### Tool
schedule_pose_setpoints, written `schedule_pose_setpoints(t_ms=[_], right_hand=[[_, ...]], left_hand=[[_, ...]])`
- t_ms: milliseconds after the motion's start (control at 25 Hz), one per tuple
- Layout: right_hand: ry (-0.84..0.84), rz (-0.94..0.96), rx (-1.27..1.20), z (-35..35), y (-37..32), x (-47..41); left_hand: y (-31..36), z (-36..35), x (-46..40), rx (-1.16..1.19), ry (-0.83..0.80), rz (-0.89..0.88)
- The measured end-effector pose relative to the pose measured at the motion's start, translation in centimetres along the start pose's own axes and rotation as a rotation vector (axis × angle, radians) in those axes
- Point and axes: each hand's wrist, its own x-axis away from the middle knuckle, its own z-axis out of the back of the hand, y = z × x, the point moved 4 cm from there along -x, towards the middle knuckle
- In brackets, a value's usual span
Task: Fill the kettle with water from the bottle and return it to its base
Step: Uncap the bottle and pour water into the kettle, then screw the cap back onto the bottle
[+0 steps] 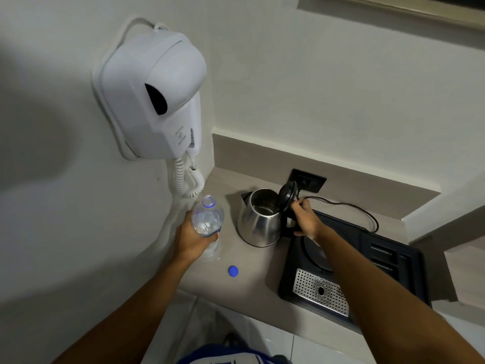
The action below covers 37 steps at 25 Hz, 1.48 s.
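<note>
A steel kettle [258, 223] stands on the beige counter, left of its black tray, with its black lid [287, 194] flipped up. My right hand [307, 219] grips the kettle's black handle. My left hand [193, 239] holds a clear plastic bottle [207, 215] upright just left of the kettle; its neck is uncapped. The bottle's blue cap [233, 271] lies on the counter in front. The round kettle base [316, 249] sits in the black tray [388, 258], partly hidden by my right forearm.
A white wall-mounted hair dryer [154, 101] with a coiled cord [189, 179] hangs above the counter's left end. A power cord [349, 206] runs from the tray to a black wall socket [308, 179]. A perforated metal drip grate [320, 291] sits at the tray's front.
</note>
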Motion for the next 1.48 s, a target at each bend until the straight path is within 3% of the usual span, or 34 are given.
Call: schedule_pose_setpoints(t_ms=[160,280,440,480,640,720,880,1040,1120,1240,1360,1480], right_hand=[[-0.008,0.006,0.011,0.0,0.2,-0.3],[0.005,0.000,0.021,-0.1,0.3,-0.4],[0.022,0.007,0.030,0.0,0.4,-0.6],[0.016,0.003,0.039,-0.1,0.5,-0.6],[-0.004,-0.007,0.068,0.0,0.4,-0.6],[-0.005,-0.012,0.064,-0.1,0.4,-0.5],[0.013,-0.012,0.070,-0.1,0.3,-0.4],[0.008,-0.011,0.074,-0.1,0.2,-0.4],[-0.002,0.004,0.075,-0.1,0.3,-0.5],[-0.013,0.009,0.083,0.0,0.3,-0.5],[-0.017,0.019,0.083,0.0,0.3,-0.4],[-0.017,0.021,0.076,0.1,0.2,-0.4]], left_hand=[[-1.4,0.3,1.4,0.161,0.041,-0.097],[-2.5,-0.3,2.0,0.220,0.091,-0.028],[-7.4,-3.1,7.3,-0.127,0.220,0.266],[-8.1,-3.9,8.9,-0.213,0.177,0.240],[-7.8,-6.8,11.0,-0.461,-0.151,-0.283],[-6.2,-7.8,9.9,-0.523,-0.312,-0.414],[-4.9,-9.1,8.6,-0.619,-0.438,-0.565],[-5.4,-8.1,8.7,-0.580,-0.493,-0.400],[-2.9,-6.8,8.9,-0.359,-0.441,-0.469],[3.5,-2.1,7.2,-0.083,-0.047,-0.665],[7.5,3.1,4.4,-0.128,0.244,-0.677],[8.0,4.3,2.5,-0.330,0.228,-0.566]])
